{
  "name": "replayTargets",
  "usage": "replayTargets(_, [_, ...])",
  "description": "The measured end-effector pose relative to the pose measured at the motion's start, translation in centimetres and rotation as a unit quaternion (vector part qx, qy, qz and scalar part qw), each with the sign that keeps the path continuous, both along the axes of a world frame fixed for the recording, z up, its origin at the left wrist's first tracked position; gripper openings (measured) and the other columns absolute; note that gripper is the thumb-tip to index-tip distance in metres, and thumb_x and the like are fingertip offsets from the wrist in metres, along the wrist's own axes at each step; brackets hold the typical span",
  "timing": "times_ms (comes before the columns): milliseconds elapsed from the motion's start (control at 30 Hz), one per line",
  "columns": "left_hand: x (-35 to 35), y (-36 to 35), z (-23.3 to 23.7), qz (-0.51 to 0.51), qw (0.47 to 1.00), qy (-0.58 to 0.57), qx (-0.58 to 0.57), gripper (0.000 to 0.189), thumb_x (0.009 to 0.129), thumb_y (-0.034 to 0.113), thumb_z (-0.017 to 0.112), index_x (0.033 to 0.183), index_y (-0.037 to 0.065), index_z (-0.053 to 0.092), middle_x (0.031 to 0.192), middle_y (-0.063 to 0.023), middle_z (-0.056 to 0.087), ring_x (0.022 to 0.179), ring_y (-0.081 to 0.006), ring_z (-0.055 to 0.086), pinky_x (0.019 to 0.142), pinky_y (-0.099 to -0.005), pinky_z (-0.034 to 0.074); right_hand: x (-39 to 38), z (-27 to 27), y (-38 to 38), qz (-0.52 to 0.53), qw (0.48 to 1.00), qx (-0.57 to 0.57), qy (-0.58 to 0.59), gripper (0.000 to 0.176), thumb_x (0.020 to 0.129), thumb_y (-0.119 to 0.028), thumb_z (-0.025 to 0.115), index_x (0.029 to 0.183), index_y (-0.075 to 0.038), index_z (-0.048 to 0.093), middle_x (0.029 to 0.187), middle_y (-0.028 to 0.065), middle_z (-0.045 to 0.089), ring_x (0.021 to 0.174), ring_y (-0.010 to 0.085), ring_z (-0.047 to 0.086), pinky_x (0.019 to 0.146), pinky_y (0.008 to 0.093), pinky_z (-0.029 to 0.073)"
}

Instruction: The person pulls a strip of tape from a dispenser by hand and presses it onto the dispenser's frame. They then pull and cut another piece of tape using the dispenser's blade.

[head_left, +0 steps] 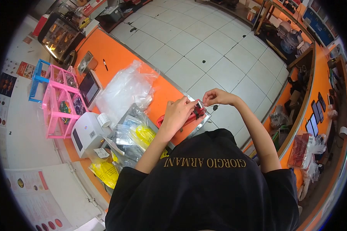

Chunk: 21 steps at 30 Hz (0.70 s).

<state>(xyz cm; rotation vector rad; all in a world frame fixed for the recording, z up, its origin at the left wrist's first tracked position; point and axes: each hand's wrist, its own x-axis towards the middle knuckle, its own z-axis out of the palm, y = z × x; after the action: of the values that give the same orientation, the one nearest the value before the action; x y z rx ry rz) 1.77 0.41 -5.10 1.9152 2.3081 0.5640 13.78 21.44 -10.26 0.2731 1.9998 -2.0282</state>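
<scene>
Entry, counter work, 1 moment.

1. Left hand (178, 114): fingers curled shut over the near end of the red tool (198, 112), knuckles up, pressing it down.
2. Right hand (215, 96): thumb and forefinger pinched together at the tool's far right end. What they pinched was too small for me to tell.
3. Red tool: sat on a metal plate (202, 124) at the right edge of the orange counter (115, 54), directly between my 2 hands and touching both.
4. Packets with yellow contents (144, 134): lay in a loose heap just left of my left forearm. I judged these as the finished part of the work.
5. Pile of clear bags (123, 88): farther left, limp and apparently empty. I judged these as the part left to do, and the pile looked larger than the heap.
6. White printer (88, 135): near left, with a yellow bag (106, 172) nearer to me.
7. Pink rack (60, 103) and blue rack (36, 81): against the left wall.
8. Tablet (89, 87) and black pen (105, 64): far left on the counter, well apart from my hands.

Progress, as I judged it: partway, with 1 piece in hand at the tool.
</scene>
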Motion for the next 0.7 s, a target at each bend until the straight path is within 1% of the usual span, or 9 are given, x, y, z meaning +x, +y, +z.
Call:
replayTargets(33, [0.0,0.0,0.0,0.0,1.0,0.0,0.0,0.025,0.082,0.017,0.064,0.107,0.017,0.067,0.085,-0.001,0.058,0.081,-0.0165,0.061,0.068,-0.0387,0.042,-0.1,-0.2,0.2,0.007,1.0,0.015,0.009,0.012,0.084,-0.014,0.066,0.09,-0.004,0.064,0.076,-0.0022,0.064,0.073,0.0051,0.055,0.072,0.0232,0.043])
replayTargets(100, [0.0,0.0,0.0,-0.002,1.0,0.004,0.012,0.026,0.081,0.018,0.065,0.107,0.018,0.067,0.084,-0.0017,0.057,0.077,-0.017,0.061,0.067,-0.0357,0.043,-0.1,-0.4,0.2,0.014,0.999,0.029,0.017,0.012,0.083,-0.013,0.066,0.089,-0.003,0.065,0.076,-0.0021,0.065,0.073,0.005,0.055,0.072,0.0228,0.044])
replayTargets(200, [0.1,0.0,0.1,-0.005,1.0,0.005,0.002,0.025,0.081,0.018,0.065,0.106,0.018,0.067,0.084,-0.0017,0.057,0.077,-0.0173,0.061,0.066,-0.0357,0.043,-0.3,-0.6,0.1,0.002,0.998,0.045,0.041,0.012,0.083,-0.014,0.066,0.087,-0.002,0.067,0.075,-0.0015,0.065,0.07,0.0055,0.056,0.07,0.023,0.045])
replayTargets(267, [0.1,0.0,0.0,-0.005,1.0,-0.002,0.0,0.025,0.082,0.018,0.064,0.107,0.018,0.067,0.083,-0.0019,0.057,0.076,-0.0175,0.061,0.066,-0.0357,0.043,-0.3,-0.6,-0.1,-0.021,0.994,0.101,0.047,0.011,0.082,-0.014,0.067,0.084,-0.003,0.068,0.074,-0.0005,0.065,0.068,0.006,0.057,0.067,0.0238,0.046])
replayTargets(433, [0.5,-0.1,0.5,0.005,1.0,-0.01,-0.008,0.027,0.083,0.016,0.061,0.109,0.019,0.065,0.085,-0.0027,0.056,0.075,-0.0185,0.06,0.066,-0.0357,0.043,-0.2,0.3,-1.2,-0.043,0.991,0.12,0.036,0.011,0.08,-0.014,0.067,0.082,-0.004,0.068,0.072,0.0006,0.066,0.068,0.0067,0.058,0.068,0.0244,0.047])
replayTargets(500, [0.3,-0.4,0.3,-0.032,0.999,0.007,0.005,0.029,0.082,0.015,0.059,0.11,0.019,0.064,0.089,-0.0033,0.056,0.075,-0.0196,0.06,0.065,-0.0362,0.043,-0.2,0.3,-1.3,-0.049,0.991,0.117,0.034,0.011,0.08,-0.014,0.067,0.082,-0.003,0.068,0.072,0.0007,0.066,0.068,0.0069,0.058,0.068,0.0244,0.047])
replayTargets(567, [0.2,-0.6,0.2,-0.035,0.999,0.013,0.004,0.029,0.081,0.013,0.059,0.109,0.019,0.064,0.09,-0.0035,0.056,0.074,-0.0204,0.06,0.064,-0.0363,0.043,-0.3,-0.1,-1.4,-0.065,0.989,0.121,0.056,0.011,0.079,-0.014,0.068,0.081,-0.003,0.068,0.071,0.0011,0.066,0.067,0.0074,0.058,0.068,0.0244,0.047])
replayTargets(633, [0.1,-0.7,0.0,-0.039,0.999,0.019,0.003,0.03,0.08,0.012,0.058,0.109,0.019,0.064,0.092,-0.0037,0.056,0.073,-0.0212,0.06,0.063,-0.0364,0.044,-0.2,1.0,-1.6,-0.071,0.987,0.137,0.045,0.011,0.078,-0.014,0.068,0.08,-0.003,0.068,0.071,0.0015,0.066,0.068,0.0077,0.059,0.068,0.0245,0.048])
replayTargets(700, [0.0,-0.7,-0.1,-0.053,0.998,0.01,0.024,0.03,0.08,0.009,0.056,0.108,0.018,0.065,0.091,-0.0046,0.055,0.068,-0.0233,0.06,0.063,-0.037,0.047,-0.1,1.4,-1.9,-0.077,0.984,0.154,0.033,0.011,0.077,-0.013,0.068,0.079,-0.003,0.068,0.071,0.0019,0.067,0.068,0.0081,0.059,0.068,0.0246,0.048])
